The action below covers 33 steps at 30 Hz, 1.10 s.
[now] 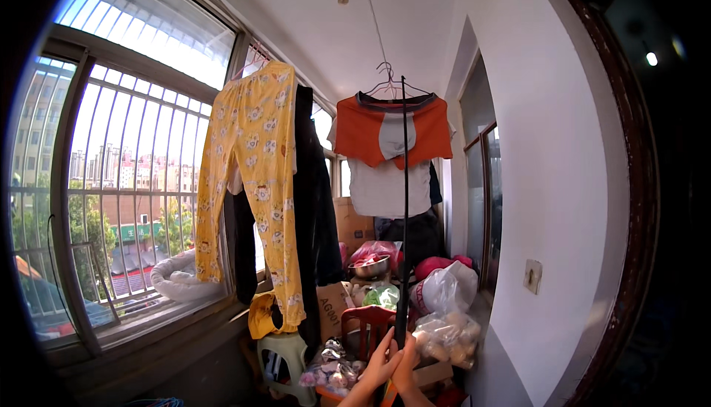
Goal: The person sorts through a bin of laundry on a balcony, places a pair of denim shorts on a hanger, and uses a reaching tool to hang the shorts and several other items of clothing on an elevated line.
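My left hand (pixel 380 363) and my right hand (pixel 406 367) are together at the bottom, both closed around a long black pole (pixel 406 207). The pole stands nearly upright, its thin top beside a wire clothes hanger (pixel 383 86). Orange shorts (pixel 361 129) with a grey panel and dark waistband hang behind the pole. Below and behind them shows a pale shirt (pixel 375 190). A clothesline (pixel 373 15) runs along the ceiling above the hangers. Whether the pole's tip touches the hanger, I cannot tell.
Yellow patterned trousers (pixel 261 146) and dark trousers (pixel 319 185) hang at left by the barred window (pixel 139 129). Below are a plastic stool (pixel 282 343), a red chair (pixel 369 318), a metal bowl (pixel 371 268) and stuffed plastic bags (pixel 447 337). A white wall (pixel 555 185) bounds the right.
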Tool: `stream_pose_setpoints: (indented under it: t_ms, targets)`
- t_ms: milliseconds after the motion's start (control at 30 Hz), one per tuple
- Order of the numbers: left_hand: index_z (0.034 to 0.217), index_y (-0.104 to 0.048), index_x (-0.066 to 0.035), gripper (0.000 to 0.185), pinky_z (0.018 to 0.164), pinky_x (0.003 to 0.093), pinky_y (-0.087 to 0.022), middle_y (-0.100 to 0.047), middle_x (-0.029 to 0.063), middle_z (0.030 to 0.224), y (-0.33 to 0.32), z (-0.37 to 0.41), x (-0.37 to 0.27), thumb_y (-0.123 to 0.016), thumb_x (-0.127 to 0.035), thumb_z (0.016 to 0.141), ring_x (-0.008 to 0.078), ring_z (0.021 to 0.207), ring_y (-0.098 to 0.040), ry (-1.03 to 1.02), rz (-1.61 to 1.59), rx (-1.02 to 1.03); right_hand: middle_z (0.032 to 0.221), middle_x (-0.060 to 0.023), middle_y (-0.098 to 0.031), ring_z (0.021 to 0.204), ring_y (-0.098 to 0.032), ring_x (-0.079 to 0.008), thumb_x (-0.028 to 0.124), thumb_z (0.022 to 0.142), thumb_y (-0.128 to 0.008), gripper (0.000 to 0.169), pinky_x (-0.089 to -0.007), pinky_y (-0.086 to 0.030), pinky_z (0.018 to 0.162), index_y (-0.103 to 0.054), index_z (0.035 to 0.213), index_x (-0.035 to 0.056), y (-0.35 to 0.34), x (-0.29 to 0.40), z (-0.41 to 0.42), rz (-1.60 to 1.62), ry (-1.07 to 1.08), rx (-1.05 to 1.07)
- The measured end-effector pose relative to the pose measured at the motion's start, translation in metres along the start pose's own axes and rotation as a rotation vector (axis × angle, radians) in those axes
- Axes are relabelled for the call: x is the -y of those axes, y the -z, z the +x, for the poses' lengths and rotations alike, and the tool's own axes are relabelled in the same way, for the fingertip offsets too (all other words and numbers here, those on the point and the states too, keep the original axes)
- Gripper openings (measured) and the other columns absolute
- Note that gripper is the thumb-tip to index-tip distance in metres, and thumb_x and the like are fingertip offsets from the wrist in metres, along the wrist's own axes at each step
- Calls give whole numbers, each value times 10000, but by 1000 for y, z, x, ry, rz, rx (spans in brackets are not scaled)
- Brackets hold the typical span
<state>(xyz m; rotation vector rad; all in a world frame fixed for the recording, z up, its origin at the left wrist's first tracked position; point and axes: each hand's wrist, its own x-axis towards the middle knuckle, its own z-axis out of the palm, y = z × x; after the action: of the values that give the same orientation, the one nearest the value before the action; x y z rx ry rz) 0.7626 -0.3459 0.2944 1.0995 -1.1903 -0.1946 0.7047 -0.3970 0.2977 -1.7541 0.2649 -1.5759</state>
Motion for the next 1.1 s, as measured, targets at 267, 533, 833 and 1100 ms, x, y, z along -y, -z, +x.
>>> stream_pose_setpoints:
  t_ms: [267, 533, 833, 1100]
  targets:
    - [1397, -322, -19, 520, 653, 177, -387, -501, -17, 922, -10, -26, -13, -512, -79, 916, 26, 732, -430, 53, -172, -89, 901, -51, -524, 782, -548, -140, 154, 899, -553, 341, -264, -456, 673, -420, 1170, -5, -9, -38, -36, 368, -117, 53]
    - [1278, -444, -1, 384, 799, 212, -439, -581, 34, 1059, 19, -61, -10, -532, -89, 914, 77, 938, -545, 119, -172, -197, 947, -94, -543, 837, -566, -177, 187, 931, -516, 329, -292, -455, 742, -399, 1157, -22, -20, 1, -73, 385, -39, 156]
    - [1259, -460, 23, 362, 890, 243, -428, -583, 79, 1149, 65, -92, -31, -515, -50, 909, 111, 1015, -550, 24, -106, -358, 983, -106, -557, 862, -574, -180, 153, 934, -508, 342, -306, -461, 753, -383, 1203, -17, -62, 22, -98, 399, 121, 299]
    - [1328, -413, 15, 445, 781, 200, -443, -578, 25, 1053, 111, -110, -62, -525, -57, 904, 64, 918, -545, 21, -86, -469, 1019, -115, -565, 907, -574, -185, 147, 944, -493, 366, -304, -457, 798, -378, 1248, -22, -109, 44, -110, 462, 68, 426]
